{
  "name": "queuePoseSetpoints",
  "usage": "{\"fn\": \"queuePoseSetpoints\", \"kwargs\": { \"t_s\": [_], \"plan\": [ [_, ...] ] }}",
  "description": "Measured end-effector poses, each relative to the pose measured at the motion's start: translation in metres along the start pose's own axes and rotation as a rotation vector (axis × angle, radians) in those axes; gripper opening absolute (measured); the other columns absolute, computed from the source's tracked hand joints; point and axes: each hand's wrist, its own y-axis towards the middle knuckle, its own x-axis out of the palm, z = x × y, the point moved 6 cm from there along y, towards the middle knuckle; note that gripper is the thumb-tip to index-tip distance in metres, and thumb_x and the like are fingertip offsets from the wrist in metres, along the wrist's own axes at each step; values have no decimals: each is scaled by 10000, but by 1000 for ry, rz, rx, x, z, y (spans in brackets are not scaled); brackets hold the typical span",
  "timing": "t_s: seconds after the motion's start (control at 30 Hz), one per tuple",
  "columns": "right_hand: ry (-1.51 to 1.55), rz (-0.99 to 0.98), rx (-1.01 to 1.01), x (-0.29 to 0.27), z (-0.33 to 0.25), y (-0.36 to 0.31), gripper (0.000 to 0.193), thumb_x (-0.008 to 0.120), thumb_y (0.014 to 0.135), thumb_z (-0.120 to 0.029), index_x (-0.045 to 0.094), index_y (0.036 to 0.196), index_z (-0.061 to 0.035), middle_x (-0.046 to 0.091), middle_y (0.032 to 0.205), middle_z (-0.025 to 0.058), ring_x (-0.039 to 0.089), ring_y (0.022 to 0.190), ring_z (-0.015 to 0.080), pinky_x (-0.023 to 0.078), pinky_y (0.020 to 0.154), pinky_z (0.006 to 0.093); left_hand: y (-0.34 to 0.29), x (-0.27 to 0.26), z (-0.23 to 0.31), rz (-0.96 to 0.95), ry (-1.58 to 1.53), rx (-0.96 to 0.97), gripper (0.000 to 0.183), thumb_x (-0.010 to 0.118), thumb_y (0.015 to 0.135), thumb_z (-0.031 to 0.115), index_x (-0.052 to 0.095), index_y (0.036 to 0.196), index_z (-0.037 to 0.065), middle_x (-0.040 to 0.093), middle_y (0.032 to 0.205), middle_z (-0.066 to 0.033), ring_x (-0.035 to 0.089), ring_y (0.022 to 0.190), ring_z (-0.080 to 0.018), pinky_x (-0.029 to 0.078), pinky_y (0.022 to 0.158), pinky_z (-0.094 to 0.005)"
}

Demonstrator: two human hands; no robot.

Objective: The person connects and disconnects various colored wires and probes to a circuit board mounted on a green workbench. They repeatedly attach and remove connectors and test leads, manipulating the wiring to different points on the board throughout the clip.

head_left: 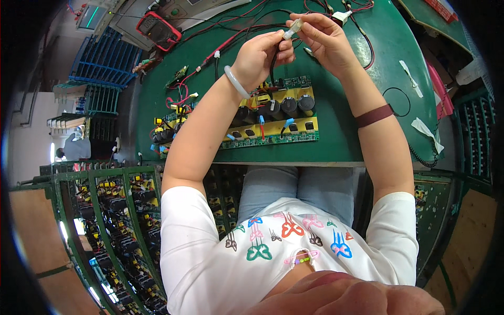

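The bench (367, 79) carries a matt green mat, smooth and slightly worn. The small connector (293, 27) pinched between the hands looks like pale, translucent plastic with a light gloss. The circuit board (273, 118) has a shiny green lacquered face with yellow patches, and its black capacitors (289, 105) wear glossy sleeves. The bangle (236, 81) on the left wrist is smooth, polished and milky. The band (374, 115) on the right forearm looks like matt maroon cloth. The wires (231, 39) have smooth plastic insulation.

Circuit board (273, 118) on table (367, 47) right in front of you, multimeter (159, 29) far left, board rack (113, 226) at your left knee.
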Motion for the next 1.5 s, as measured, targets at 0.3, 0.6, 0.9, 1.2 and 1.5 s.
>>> {"fn": "queuePoseSetpoints", "kwargs": {
  "t_s": [0.3,0.6,0.9,1.2,1.5],
  "plan": [
    [-62,-71,-39,4,3,-1,166,657,944,-51,670,1109,-35,637,1291,163,620,1200,275,502,1036,372,-1,-1,-1,54,-50,5,299,344,1083,260,443,855,95,373,747,29,388,710,-121,441,845,-325],
    [-151,-48,-96,20,-5,-5,152,690,917,-33,702,1068,-36,678,1212,166,659,1105,215,526,976,346,3,-4,-5,23,-136,-1,247,348,1087,257,477,979,76,369,772,40,361,701,-109,422,798,-310],
    [-531,288,-146,2,-39,-4,241,634,983,-151,684,1116,44,726,1009,124,740,837,211,601,730,281,-9,-46,1,71,-14,-75,340,375,1083,316,548,1157,32,601,1027,-64,591,1003,-184,464,977,-352],
    [-1707,509,-159,-75,-48,-3,448,668,907,-273,575,1334,-176,594,1076,191,615,989,369,503,905,448,-127,-93,40,442,273,19,394,526,1024,231,529,1335,-9,623,1281,-136,608,1163,-223,452,1029,-368],
    [-2159,386,170,-92,-27,16,512,500,979,-511,425,1471,-392,635,1026,237,648,939,432,527,819,503,-260,-54,-4,162,98,127,379,558,1012,257,563,1252,-36,651,1165,-150,632,1068,-240,476,988,-395]
  ]
}}
